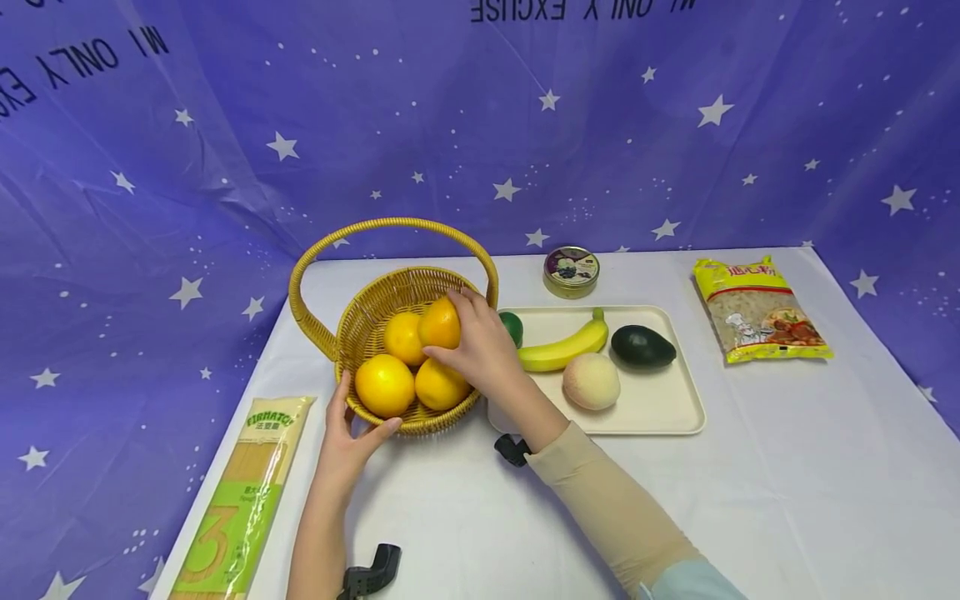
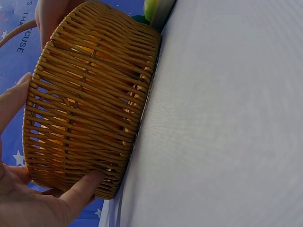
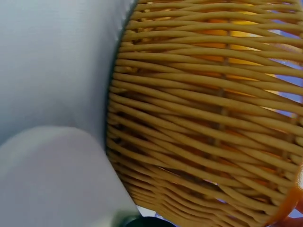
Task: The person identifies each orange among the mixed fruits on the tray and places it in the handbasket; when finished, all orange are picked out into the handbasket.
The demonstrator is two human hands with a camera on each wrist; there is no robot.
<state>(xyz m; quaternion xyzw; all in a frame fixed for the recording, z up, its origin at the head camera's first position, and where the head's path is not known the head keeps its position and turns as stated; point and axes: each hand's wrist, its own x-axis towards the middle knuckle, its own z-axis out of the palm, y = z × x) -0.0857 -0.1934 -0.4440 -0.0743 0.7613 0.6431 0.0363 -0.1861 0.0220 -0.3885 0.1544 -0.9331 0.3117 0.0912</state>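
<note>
A woven wicker basket (image 1: 405, 279) with a tall hoop handle (image 1: 393, 223) stands on the table's left part, several oranges inside. My left hand (image 1: 348, 442) holds its near left side; in the left wrist view a finger (image 2: 87, 187) lies against the woven wall (image 2: 90, 109). Over the basket's right rim reaches my right hand (image 1: 483, 346), gripping an orange (image 1: 439, 323) between thumb and fingers. That orange is above or against the others, such as the large front one (image 1: 385, 386); I cannot tell which. The right wrist view shows mostly wicker (image 3: 203, 109), with the right hand barely visible.
Right of the basket, a cream tray (image 1: 660, 417) bears a banana (image 1: 566, 348), a peach (image 1: 592, 382), an avocado (image 1: 642, 347) and a partly hidden green item (image 1: 512, 327). Behind it sits a round tin (image 1: 572, 272). A yellow food bag (image 1: 761, 312) lies right, a spaghetti pack (image 1: 240, 500) left.
</note>
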